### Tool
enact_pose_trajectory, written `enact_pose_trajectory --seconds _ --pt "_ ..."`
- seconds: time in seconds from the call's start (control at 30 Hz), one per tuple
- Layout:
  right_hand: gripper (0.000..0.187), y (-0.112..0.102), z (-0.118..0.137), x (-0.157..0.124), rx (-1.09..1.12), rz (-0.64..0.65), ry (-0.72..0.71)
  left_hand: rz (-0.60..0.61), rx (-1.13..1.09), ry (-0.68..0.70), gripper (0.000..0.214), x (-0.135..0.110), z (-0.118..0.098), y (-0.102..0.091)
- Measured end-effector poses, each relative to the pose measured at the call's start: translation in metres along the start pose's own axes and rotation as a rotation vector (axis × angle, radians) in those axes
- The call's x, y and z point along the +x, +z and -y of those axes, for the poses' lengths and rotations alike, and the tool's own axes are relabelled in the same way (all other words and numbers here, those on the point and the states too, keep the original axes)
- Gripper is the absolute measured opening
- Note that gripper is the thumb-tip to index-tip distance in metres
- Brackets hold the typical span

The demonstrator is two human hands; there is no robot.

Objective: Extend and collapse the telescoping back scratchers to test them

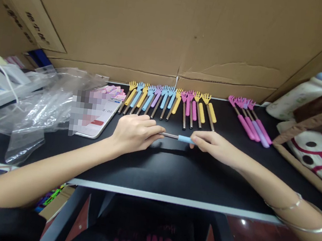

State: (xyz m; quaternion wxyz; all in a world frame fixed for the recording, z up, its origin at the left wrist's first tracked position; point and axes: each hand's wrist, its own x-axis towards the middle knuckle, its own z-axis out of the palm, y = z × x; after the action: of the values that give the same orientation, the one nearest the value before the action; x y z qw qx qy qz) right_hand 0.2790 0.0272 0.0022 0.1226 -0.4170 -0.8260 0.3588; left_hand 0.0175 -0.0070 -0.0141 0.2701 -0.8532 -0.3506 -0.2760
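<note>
Between my two hands, level above the black table, is a back scratcher (171,136) with a thin metal rod and a light blue handle. My left hand (136,134) pinches the rod's left end; whether a claw head is inside the fingers is hidden. Closed around the right end of the blue handle is my right hand (215,144). Just beyond my hands lies a row of claw heads on metal rods (164,97) in yellow, blue, purple and pink, with loose coloured handles among them. Further right, several back scratchers (250,123) with pink and purple handles lie side by side.
Clear plastic bags (55,96) and a phone (99,119) lie on the left, near a white device (1,81). A patterned bag (316,143) and a white bottle (302,94) stand at right. A cardboard wall (166,27) closes off the back of the table (155,170).
</note>
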Motion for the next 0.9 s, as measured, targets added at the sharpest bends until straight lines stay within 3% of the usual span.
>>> enact_pose_trajectory --seconds 0.5,0.67,0.9 --pt "0.038 0.007 0.009 -0.006 -0.333 -0.248 -0.009 0.200 -0.011 -0.070 0.038 0.000 0.004 0.003" --pt "0.041 0.007 0.003 -0.006 -0.496 -0.340 -0.078 0.196 -0.030 -0.088 0.036 0.001 0.006 0.002" --pt "0.047 0.008 -0.002 -0.004 -0.681 -0.437 -0.134 0.308 -0.121 -0.175 0.029 0.004 0.007 0.006"
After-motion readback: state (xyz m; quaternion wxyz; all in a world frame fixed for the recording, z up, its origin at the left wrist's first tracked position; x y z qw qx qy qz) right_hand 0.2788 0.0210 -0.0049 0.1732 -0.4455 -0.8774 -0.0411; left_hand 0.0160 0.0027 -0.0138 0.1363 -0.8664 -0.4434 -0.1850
